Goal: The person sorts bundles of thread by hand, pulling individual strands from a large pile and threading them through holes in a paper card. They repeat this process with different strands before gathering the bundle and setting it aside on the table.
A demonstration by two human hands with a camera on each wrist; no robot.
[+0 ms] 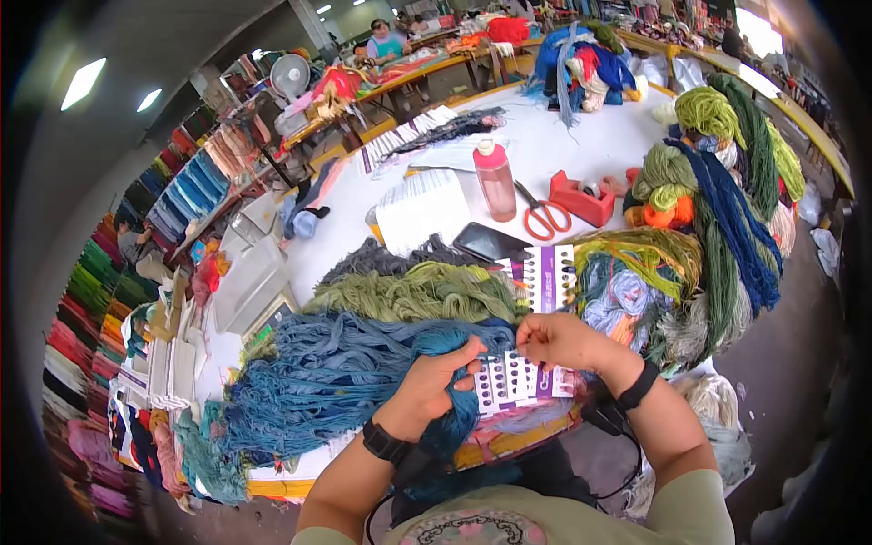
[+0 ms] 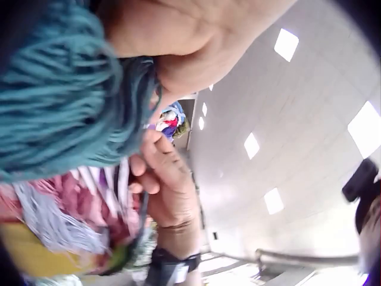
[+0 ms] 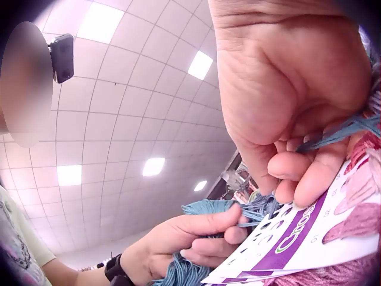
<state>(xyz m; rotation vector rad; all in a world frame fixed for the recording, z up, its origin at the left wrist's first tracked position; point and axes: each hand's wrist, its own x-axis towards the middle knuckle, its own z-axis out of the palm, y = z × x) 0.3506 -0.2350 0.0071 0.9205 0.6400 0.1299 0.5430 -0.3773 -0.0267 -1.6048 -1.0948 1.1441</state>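
Observation:
My left hand (image 1: 434, 380) holds a teal-blue skein of thread (image 2: 56, 104), its thumb laid along the top. In the right wrist view that skein (image 3: 184, 271) bulges out below the fingers. My right hand (image 1: 568, 342) is close by on the right, fingers curled. Blue strands of thread (image 3: 345, 132) are pinched in it. Under both hands lie white and purple thread cards (image 1: 518, 377) with rows of punched holes. Pink thread (image 3: 351, 226) is looped through a card beneath the right hand. A wide heap of blue thread (image 1: 318, 377) stretches left from the left hand.
Green thread (image 1: 427, 292) and a black phone (image 1: 490, 242) lie beyond the hands. Farther back are orange-handled scissors (image 1: 547, 221), a red tape dispenser (image 1: 581, 200) and a pink-topped bottle (image 1: 494, 182). Mixed skeins (image 1: 718, 200) pile up at right; a plastic bin (image 1: 250, 286) stands left.

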